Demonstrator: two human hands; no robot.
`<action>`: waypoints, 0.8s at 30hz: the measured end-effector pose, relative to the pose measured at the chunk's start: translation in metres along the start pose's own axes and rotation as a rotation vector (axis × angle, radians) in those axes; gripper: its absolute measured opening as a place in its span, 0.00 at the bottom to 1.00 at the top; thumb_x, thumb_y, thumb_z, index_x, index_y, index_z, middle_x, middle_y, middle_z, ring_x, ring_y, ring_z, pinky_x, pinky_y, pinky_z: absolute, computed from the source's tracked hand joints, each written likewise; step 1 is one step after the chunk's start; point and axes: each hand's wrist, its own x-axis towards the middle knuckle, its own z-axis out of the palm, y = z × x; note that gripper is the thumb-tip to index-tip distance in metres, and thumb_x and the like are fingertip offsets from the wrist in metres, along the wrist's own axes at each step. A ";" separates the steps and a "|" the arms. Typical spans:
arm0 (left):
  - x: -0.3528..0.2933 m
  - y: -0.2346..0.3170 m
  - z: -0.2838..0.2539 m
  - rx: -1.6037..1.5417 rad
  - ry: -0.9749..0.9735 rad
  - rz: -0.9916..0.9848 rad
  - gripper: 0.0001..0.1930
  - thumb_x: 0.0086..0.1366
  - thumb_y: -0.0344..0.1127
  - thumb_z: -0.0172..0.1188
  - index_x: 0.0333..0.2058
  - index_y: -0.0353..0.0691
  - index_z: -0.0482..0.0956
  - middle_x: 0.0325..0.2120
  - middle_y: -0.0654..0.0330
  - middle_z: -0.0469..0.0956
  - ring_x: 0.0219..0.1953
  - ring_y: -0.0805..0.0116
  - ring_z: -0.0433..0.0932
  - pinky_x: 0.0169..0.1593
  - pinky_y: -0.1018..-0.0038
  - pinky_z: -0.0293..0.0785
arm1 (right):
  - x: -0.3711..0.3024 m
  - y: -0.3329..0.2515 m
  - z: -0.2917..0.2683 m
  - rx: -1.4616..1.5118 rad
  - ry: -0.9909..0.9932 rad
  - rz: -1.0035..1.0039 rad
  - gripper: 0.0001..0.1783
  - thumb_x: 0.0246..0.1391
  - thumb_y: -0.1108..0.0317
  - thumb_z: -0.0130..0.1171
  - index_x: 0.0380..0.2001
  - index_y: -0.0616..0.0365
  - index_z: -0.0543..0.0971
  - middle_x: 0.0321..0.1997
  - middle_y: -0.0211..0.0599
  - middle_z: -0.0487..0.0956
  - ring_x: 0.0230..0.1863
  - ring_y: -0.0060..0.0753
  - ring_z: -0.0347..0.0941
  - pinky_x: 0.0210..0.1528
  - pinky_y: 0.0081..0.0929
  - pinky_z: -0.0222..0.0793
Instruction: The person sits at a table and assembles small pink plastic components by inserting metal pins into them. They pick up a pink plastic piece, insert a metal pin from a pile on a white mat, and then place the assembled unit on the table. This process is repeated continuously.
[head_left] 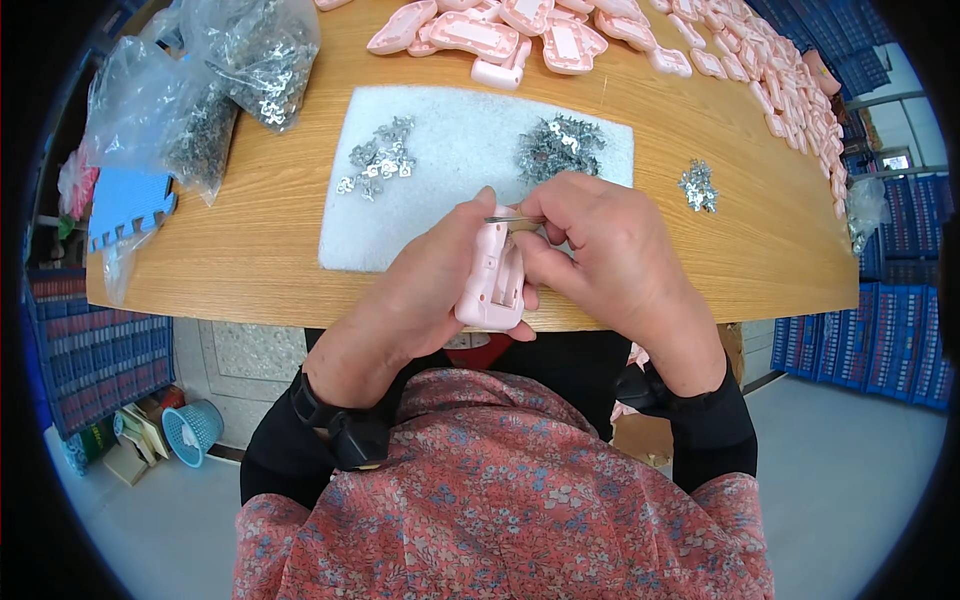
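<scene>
My left hand [432, 272] is closed round a pink plastic housing [488, 285], which is tilted up over the table's front edge with its hollow side showing. In my right hand [612, 245] is a pair of metal tweezers [518, 219], pinched between thumb and fingers. Their tip lies across the upper end of the housing; whether it grips a small part there cannot be made out. Beyond my hands, a white foam sheet [455, 130] bears a loose pile of small metal clips [383, 155] on the left and a denser pile of metal pieces [560, 148] on the right.
Another small heap of metal pieces [698, 186] lies on the wooden table [740, 260] right of the foam. Clear bags of metal parts [265, 70] stand at the far left by a blue foam mat [125, 210]. Many pink housings [570, 45] cover the far and right edges.
</scene>
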 end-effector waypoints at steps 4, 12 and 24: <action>-0.001 0.002 -0.001 0.038 -0.035 -0.018 0.26 0.76 0.53 0.32 0.53 0.39 0.68 0.30 0.53 0.78 0.29 0.62 0.81 0.30 0.61 0.83 | -0.001 -0.003 -0.005 0.143 -0.007 0.120 0.09 0.49 0.72 0.67 0.33 0.61 0.78 0.23 0.29 0.72 0.24 0.21 0.69 0.26 0.21 0.66; -0.001 0.001 0.003 -0.010 -0.072 -0.041 0.29 0.76 0.52 0.30 0.68 0.42 0.52 0.30 0.50 0.79 0.27 0.61 0.81 0.28 0.62 0.83 | -0.011 -0.003 -0.003 0.585 -0.109 0.447 0.11 0.57 0.67 0.63 0.38 0.63 0.79 0.26 0.28 0.77 0.25 0.13 0.71 0.29 0.18 0.68; -0.004 -0.005 0.007 0.046 -0.061 0.003 0.29 0.77 0.52 0.28 0.69 0.43 0.51 0.29 0.48 0.79 0.25 0.60 0.81 0.26 0.63 0.83 | -0.028 0.006 0.013 0.902 -0.078 0.502 0.11 0.61 0.67 0.61 0.41 0.64 0.77 0.29 0.24 0.77 0.26 0.11 0.71 0.32 0.15 0.67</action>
